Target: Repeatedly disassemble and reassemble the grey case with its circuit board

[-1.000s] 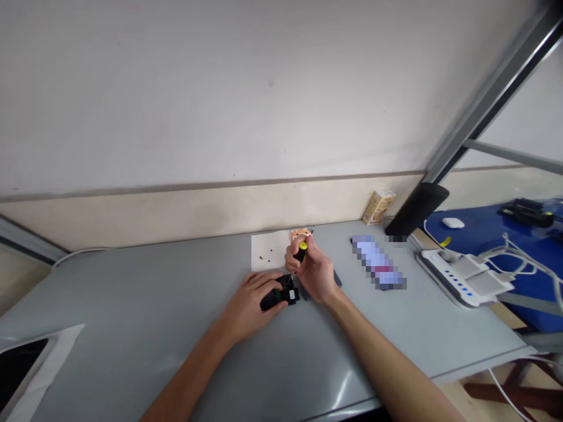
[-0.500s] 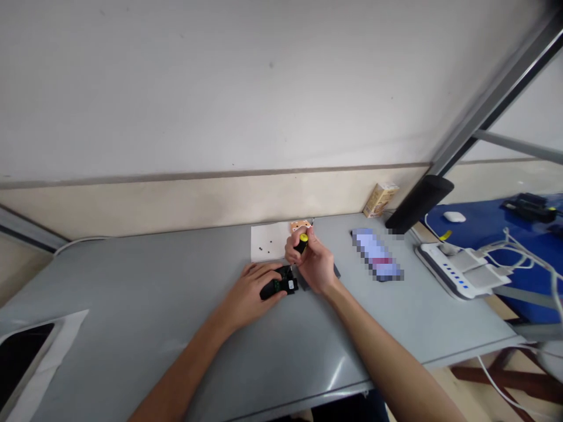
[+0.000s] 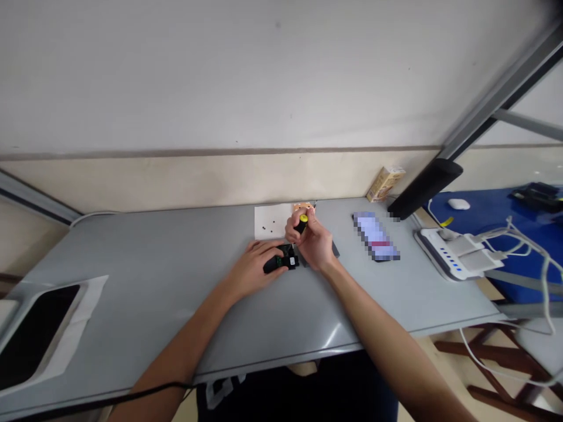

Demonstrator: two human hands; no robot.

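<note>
My left hand point(image 3: 257, 266) is curled over a small black electronic device point(image 3: 289, 262) with green circuit parts and a white label, steadying it on the table. In my right hand point(image 3: 317, 243) is a screwdriver point(image 3: 301, 224) with a black and yellow handle, gripped upright just right of the device. Its tip is hidden behind my hand. Behind my hands lies white paper point(image 3: 266, 217) with several tiny dark screws on it. An orange patterned piece point(image 3: 303, 206) pokes out at the paper's right end. A dark grey flat part point(image 3: 335, 249) lies partly hidden beneath my right hand.
The grey table point(image 3: 176, 258) meets a wall. A phone point(image 3: 376, 237) lies to the right, near a power strip point(image 3: 457, 255) with plugs and cables. A small carton point(image 3: 385, 183) and a black cylinder point(image 3: 426, 187) stand behind. A dark-screened tablet point(image 3: 39, 334) rests at left.
The view has tilted down, so the table sits higher and more of its front edge shows. Both hands keep their holds on the device and the screwdriver.
</note>
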